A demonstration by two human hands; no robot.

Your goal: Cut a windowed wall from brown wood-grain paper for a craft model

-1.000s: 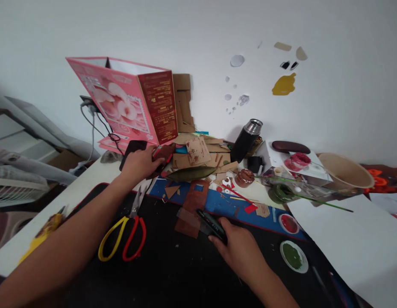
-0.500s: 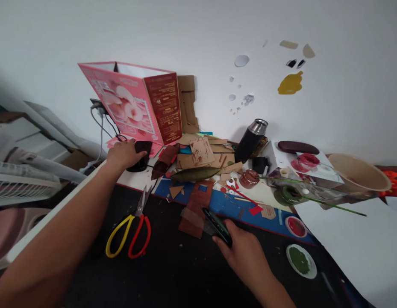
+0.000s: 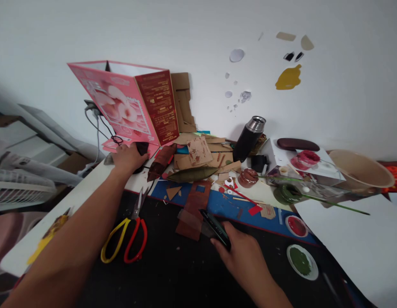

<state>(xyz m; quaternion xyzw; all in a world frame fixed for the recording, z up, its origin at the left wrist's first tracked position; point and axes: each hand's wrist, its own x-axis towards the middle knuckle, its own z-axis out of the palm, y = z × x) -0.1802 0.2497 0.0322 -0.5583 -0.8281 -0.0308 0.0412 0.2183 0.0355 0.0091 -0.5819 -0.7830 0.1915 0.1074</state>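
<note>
My left hand [image 3: 127, 157] lies at the foot of the pink box, closed over a flat black object [image 3: 142, 148] that it partly covers. My right hand [image 3: 243, 250] grips a slim dark green-black object [image 3: 216, 229], like a phone seen edge-on, above the black mat. A clear plastic strip [image 3: 190, 221] shows by its tip, over a brown rectangular piece [image 3: 194, 205] with a square hole. Scissors [image 3: 139, 205] with one yellow and one red handle lie on the mat between my arms, blades pointing away. A dark green leaf-shaped piece [image 3: 192, 174] and a brown rolled piece [image 3: 162, 162] lie behind them.
The pink box [image 3: 121, 102] and cardboard scraps [image 3: 201, 152] stand along the wall. A black flask [image 3: 248, 139], paint jars [image 3: 286, 193], a beige bowl [image 3: 358, 164] and small paint dishes [image 3: 302, 261] are on the right. A fan [image 3: 22, 182] is at the left.
My left hand has shifted right and covers more of the black object. A yellow item shows on the white tabletop beside my left forearm. My right hand has stayed nearly still. The view has shifted slightly.
</note>
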